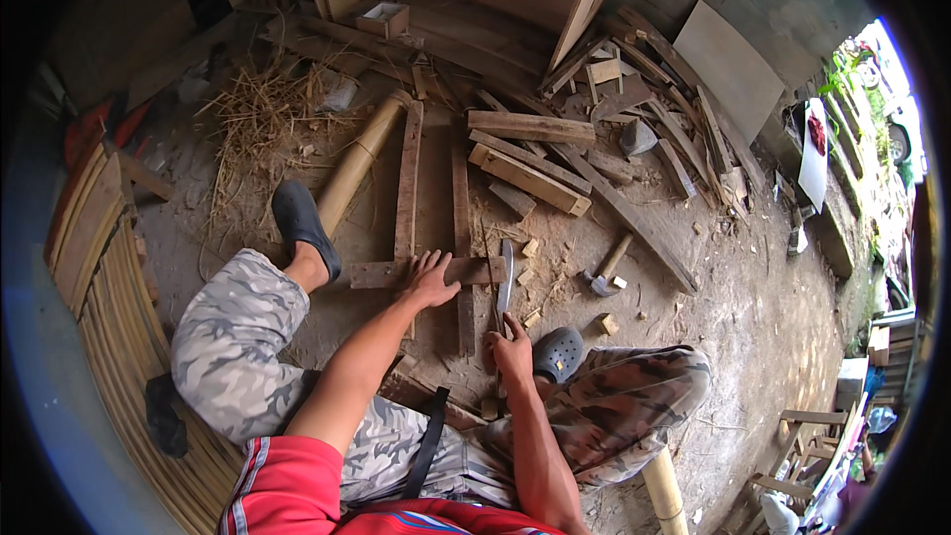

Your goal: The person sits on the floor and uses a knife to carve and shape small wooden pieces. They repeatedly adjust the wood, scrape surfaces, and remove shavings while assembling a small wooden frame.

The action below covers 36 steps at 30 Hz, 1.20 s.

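Observation:
My left hand (428, 280) rests across a short, dark wooden board (376, 275), fingers over its far edge and thumb by its near edge. That board lies crosswise over two long wooden strips (408, 178). Closed low beside the board's right end, my right hand (511, 349) grips a thin-bladed hand tool (506, 277). Its pale, narrow blade points away from me past the board's end; the handle is mostly hidden, so its exact kind is unclear. A thin dark line runs alongside the blade.
A hammer (604, 272) lies to the right among small wood blocks (607, 323). Planks and scrap (535, 178) are piled beyond. A bamboo pole (362, 163) and dry straw (263, 109) are at far left. A wooden stool (802, 456) stands at lower right.

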{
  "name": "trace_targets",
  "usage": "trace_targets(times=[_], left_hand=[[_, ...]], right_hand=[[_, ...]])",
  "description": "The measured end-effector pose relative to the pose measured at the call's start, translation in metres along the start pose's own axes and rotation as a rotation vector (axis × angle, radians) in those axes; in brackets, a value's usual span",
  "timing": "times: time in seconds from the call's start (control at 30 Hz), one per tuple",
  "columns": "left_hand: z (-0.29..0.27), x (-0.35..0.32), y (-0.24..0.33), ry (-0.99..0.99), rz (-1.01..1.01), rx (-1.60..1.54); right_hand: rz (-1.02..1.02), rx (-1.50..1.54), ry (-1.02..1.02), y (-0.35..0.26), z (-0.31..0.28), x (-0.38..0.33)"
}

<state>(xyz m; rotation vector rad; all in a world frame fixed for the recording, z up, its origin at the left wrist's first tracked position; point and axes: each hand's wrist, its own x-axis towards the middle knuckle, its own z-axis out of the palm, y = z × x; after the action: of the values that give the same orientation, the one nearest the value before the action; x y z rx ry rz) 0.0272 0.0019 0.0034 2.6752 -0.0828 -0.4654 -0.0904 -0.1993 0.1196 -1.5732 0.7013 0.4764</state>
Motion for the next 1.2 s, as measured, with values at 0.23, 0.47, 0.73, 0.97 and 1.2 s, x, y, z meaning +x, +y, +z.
trace_targets(times=[0.23, 0.47, 0.73, 0.97, 1.2], left_hand=[[0.019, 0.073, -0.006, 0.078, -0.260, -0.375], [0.041, 0.130, 0.006, -0.304, -0.371, -0.336], [0.026, 0.126, 0.015, -0.304, -0.495, -0.242], [0.062, 0.131, 0.034, -0.267, -0.494, -0.353], [0.034, 0.113, 0.034, -0.440, -0.315, -0.279]], right_hand=[[-0.145, -0.178, 0.108, 0.001, 0.001, -0.001], [-0.181, -0.083, 0.057, -0.004, 0.005, -0.015], [-0.079, -0.189, 0.108, -0.031, 0.004, -0.029], [-0.019, -0.142, 0.139, -0.026, -0.001, -0.040], [0.057, -0.081, 0.113, -0.013, -0.012, -0.040]])
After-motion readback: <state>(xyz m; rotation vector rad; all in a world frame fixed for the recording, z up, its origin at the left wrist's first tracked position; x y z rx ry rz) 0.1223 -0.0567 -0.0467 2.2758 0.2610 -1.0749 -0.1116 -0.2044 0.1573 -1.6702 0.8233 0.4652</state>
